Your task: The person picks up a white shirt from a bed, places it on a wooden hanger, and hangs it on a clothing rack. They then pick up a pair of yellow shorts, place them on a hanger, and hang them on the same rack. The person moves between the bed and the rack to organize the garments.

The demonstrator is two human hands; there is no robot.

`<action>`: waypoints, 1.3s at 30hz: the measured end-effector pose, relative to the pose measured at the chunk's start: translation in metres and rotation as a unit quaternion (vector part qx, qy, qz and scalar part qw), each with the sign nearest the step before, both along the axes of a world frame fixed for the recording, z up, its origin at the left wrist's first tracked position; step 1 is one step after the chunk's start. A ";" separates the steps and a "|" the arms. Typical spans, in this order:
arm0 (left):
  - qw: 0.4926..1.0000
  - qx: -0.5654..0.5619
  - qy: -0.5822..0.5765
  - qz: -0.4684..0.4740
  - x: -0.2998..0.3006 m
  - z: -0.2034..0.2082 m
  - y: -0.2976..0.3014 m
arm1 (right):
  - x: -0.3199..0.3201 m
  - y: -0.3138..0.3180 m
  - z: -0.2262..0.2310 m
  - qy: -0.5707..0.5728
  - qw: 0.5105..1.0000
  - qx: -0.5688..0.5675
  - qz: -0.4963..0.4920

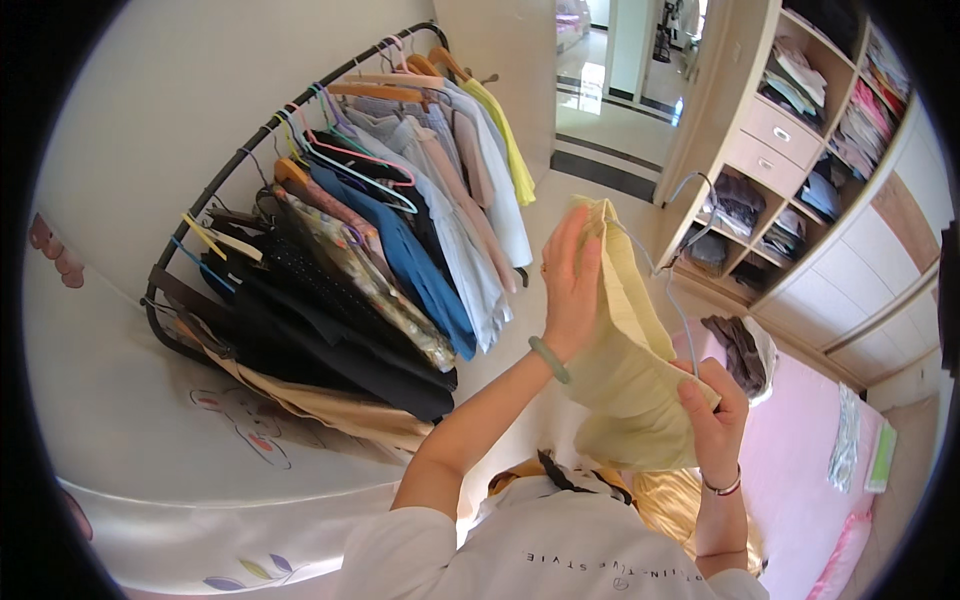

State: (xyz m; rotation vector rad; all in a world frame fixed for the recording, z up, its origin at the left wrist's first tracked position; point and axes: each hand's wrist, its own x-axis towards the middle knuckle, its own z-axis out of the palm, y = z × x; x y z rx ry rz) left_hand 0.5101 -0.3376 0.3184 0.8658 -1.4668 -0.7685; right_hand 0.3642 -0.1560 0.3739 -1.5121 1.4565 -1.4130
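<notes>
A pale yellow garment with a gathered waistband (615, 370) hangs between my two hands; whether it is a skirt or trousers I cannot tell. My left hand (570, 275), with a green bangle at the wrist, holds the far end of the waistband, its fingers long against the cloth. At the near right end, my right hand (718, 410) pinches the waistband, thumb on top. A thin blue-grey hanger (672, 305) runs along the waistband's right side down to my right hand. Its hook end points up and away. How the hanger meets the cloth is partly hidden.
On the left stands a black clothes rack (235, 160) crowded with garments on hangers. An open wardrobe (770, 190) with folded clothes is at the far right. Beside me on the right lies a pink bed (790, 440) with a dark brown garment (738, 355). A doorway opens ahead.
</notes>
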 end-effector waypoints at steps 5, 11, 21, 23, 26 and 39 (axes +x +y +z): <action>0.996 0.028 0.078 0.030 0.031 -0.029 -0.063 | 0.009 -0.054 -0.003 0.001 0.999 -0.009 0.050; 0.969 0.053 0.201 0.132 0.068 -0.041 -0.139 | 0.015 -0.121 0.008 0.018 0.988 -0.028 0.153; 0.887 -0.007 0.420 0.195 0.086 -0.050 -0.266 | 0.013 -0.273 0.006 -0.007 0.939 -0.020 0.342; 0.875 -0.014 0.401 0.272 0.101 -0.064 -0.292 | 0.017 -0.301 0.010 0.003 0.922 -0.024 0.386; 0.861 -0.018 0.357 0.363 0.118 -0.073 -0.323 | 0.026 -0.339 0.012 0.008 0.903 -0.009 0.429; 0.754 -0.031 0.054 0.653 0.205 -0.127 -0.392 | 0.069 -0.425 -0.001 -0.008 0.871 0.018 0.490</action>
